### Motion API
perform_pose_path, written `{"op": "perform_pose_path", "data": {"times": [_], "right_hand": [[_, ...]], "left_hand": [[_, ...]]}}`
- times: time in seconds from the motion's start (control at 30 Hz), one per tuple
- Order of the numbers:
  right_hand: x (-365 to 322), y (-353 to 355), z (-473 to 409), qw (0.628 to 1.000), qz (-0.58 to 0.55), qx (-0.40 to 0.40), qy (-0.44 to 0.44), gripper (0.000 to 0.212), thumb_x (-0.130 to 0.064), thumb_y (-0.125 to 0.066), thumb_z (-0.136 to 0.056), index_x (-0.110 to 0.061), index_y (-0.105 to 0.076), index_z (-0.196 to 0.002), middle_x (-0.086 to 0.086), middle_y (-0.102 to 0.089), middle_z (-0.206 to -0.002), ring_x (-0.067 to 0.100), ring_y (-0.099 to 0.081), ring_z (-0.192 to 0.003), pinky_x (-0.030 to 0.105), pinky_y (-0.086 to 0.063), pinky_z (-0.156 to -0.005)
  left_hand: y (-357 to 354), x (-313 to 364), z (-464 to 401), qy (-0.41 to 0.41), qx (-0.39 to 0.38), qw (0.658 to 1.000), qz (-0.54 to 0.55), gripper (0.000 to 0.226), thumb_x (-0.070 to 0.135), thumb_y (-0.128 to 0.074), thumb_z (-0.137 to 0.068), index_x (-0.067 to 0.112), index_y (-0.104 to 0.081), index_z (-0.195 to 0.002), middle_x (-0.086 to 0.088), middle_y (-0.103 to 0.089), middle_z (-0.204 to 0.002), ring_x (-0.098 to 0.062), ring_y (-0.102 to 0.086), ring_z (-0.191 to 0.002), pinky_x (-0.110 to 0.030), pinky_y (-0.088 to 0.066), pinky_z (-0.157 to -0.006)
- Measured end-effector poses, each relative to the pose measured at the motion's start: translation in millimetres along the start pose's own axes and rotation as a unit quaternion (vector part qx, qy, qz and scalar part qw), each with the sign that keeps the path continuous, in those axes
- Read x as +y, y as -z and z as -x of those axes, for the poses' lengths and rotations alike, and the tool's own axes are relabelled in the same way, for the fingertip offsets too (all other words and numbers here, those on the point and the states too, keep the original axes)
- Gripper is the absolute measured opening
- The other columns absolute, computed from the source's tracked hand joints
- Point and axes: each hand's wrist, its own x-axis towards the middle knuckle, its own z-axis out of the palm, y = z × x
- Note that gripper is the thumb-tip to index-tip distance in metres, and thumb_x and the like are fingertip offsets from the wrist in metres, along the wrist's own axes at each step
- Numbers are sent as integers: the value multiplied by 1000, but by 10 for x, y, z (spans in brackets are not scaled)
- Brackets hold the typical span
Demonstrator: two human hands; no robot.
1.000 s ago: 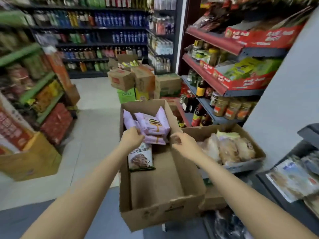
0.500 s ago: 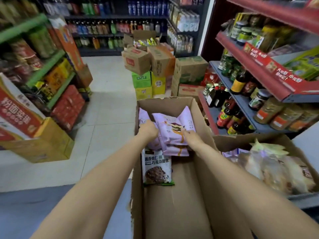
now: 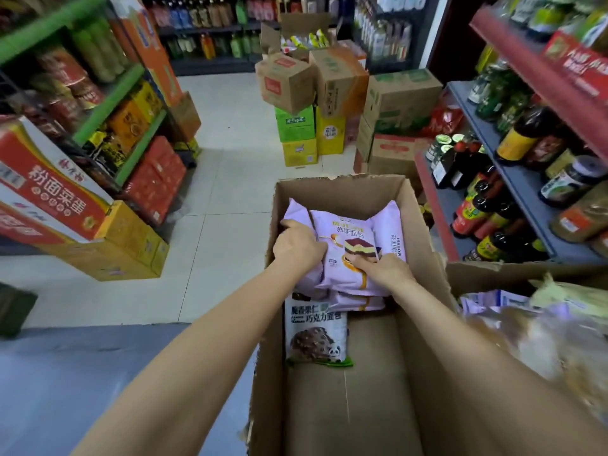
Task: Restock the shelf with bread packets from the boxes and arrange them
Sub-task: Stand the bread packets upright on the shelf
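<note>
- The open cardboard box (image 3: 335,406) stood in front of me on the shop floor (image 3: 230,192), its near half bare.
- A second box (image 3: 487,274) of pale, blurred bread packets sat against its right wall.
- Sauce bottles filled the grey shelf (image 3: 526,179) to the right, and stacked cartons (image 3: 332,103) stood in the aisle beyond the box.
- The purple bread packets (image 3: 388,232) lay piled at the far end of my box, leaning on its far wall.
- A grey chocolate bread packet (image 3: 316,337) lay flat along the left wall, its far end tucked under the purple pile.
- My left hand (image 3: 297,246) curled round the left edge of the top purple packet (image 3: 342,235).
- My right hand (image 3: 383,269) pinched that packet's lower right corner, fingers bent over its printed cake.
</note>
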Motion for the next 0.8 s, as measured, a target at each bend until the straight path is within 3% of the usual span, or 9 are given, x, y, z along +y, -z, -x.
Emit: {"op": "perform_pose_path", "data": {"times": [0.1, 0.2, 0.33, 0.43, 0.53, 0.6, 0.67, 0.7, 0.8], "right_hand": [[-33, 29, 26, 988, -150, -14, -40, 74, -57, -70, -73, -6, -56, -124, 12, -59, -122, 28, -56, -113, 28, -45, -90], [-23, 94, 98, 936, -328, -86, -91, 64, -43, -80, -68, -5, -60, -116, 8, -67, -106, 21, -64, -91, 22, -54, -68], [-54, 237, 479, 835, -516, -189, -34, 27, -23, -73, -78, -12, -72, -103, 6, -73, -101, 18, -70, -85, 31, -56, -84], [-73, 345, 854, 824, -548, -128, 70, 28, -15, -74, -74, -12, -71, -101, 4, -74, -97, 15, -71, -84, 30, -57, -82], [-48, 535, 1334, 807, -575, -45, 126, 18, -9, -62, -86, -4, -66, -102, 1, -76, -82, 11, -72, -73, 24, -59, -73], [32, 700, 1683, 785, -600, -22, 154, 20, -13, -55, -92, -2, -64, -106, 2, -76, -81, 12, -72, -73, 23, -59, -67], [156, 870, 2016, 766, -617, 9, 181, 23, -16, -53, -93, -4, -64, -109, 5, -75, -87, 15, -72, -79, 26, -59, -71], [241, 952, 2169, 759, -621, 35, 191, 22, -17, -53, -93, -6, -65, -107, 6, -75, -89, 16, -72, -81, 28, -59, -76], [556, 1234, 2652, 741, -630, 114, 203, 18, -16, -51, -93, -7, -67, -93, 6, -75, -81, 15, -72, -75, 26, -59, -74]], "left_hand": [[67, -31, 4, -15, 30, 999, 41, 75, 40, -49, -93, -16, -24, -135, -24, -44, -135, -37, -46, -125, -35, -41, -93], [199, -62, 92, -47, 45, 995, 72, 57, 33, -53, -90, -9, -38, -124, -22, -51, -125, -36, -51, -116, -31, -38, -79], [425, -110, 323, -109, 107, 978, 143, 52, 39, -55, -86, -1, -47, -117, -20, -55, -119, -37, -55, -107, -33, -39, -75], [607, -129, 583, -170, 147, 948, 225, 51, 44, -58, -83, 1, -55, -110, -17, -62, -109, -35, -59, -98, -33, -40, -72], [766, -109, 877, -204, 121, 911, 337, 44, 37, -63, -83, 1, -59, -110, -12, -65, -102, -28, -61, -96, -28, -39, -69], [835, -38, 1103, -238, 104, 891, 373, 37, 33, -62, -82, 1, -62, -100, -11, -67, -93, -25, -62, -87, -23, -39, -62], [870, 105, 1354, -257, 73, 880, 392, 18, 22, -57, -87, 8, -57, -76, -2, -56, -70, -16, -48, -65, -15, -33, -49], [872, 198, 1475, -266, 55, 874, 403, 25, 17, -54, -88, 13, -49, -65, 0, -46, -61, -14, -40, -58, -18, -30, -47], [816, 566, 1865, -312, -18, 842, 439, 32, 25, -58, -81, 16, -38, -57, -6, -36, -61, -18, -34, -62, -30, -28, -60]]}}
